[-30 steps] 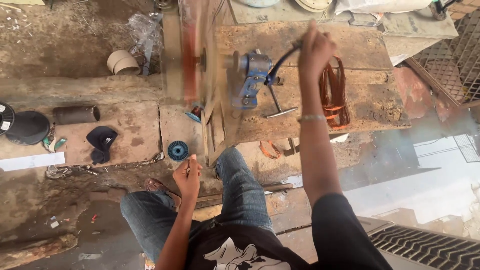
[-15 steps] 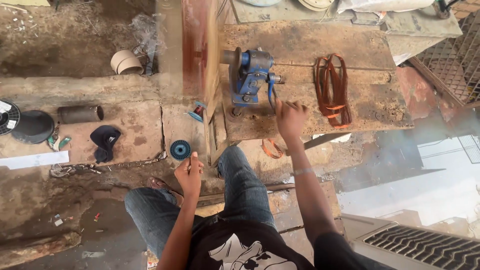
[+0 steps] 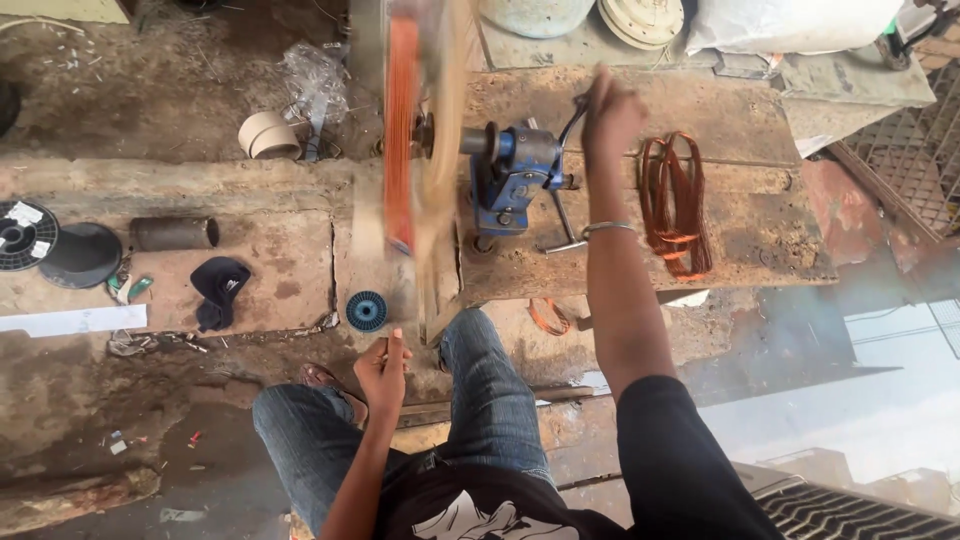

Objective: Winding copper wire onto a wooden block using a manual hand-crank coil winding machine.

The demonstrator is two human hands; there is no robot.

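Both hands busy at a hand-cranked coil winder.

Right hand (image 3: 612, 112) is closed around the crank handle of the blue winder (image 3: 512, 172) clamped on the wooden bench (image 3: 760, 250), whose former (image 3: 415, 130) blurs with orange copper wire. Left hand (image 3: 383, 370), below the winder, seems pinched on the feeding strand, too fine to see. Winding appears under way; even tension matters next. A finished copper coil (image 3: 675, 205) lies right of the winder.

worktop (image 3: 760, 240): rough bare wood, worn and stained matt. winder (image 3: 515, 175): blue-painted metal, chipped, with a bare steel crank. coil (image 3: 675, 205) on the wood: glossy copper-coloured wire. spinning form (image 3: 405, 130) was blurred, orange wire on pale wood. right hand (image 3: 610, 110) wore a shiny metal bangle. jeans (image 3: 490, 400): faded blue denim. floor (image 3: 280, 250): rough, dusty concrete.
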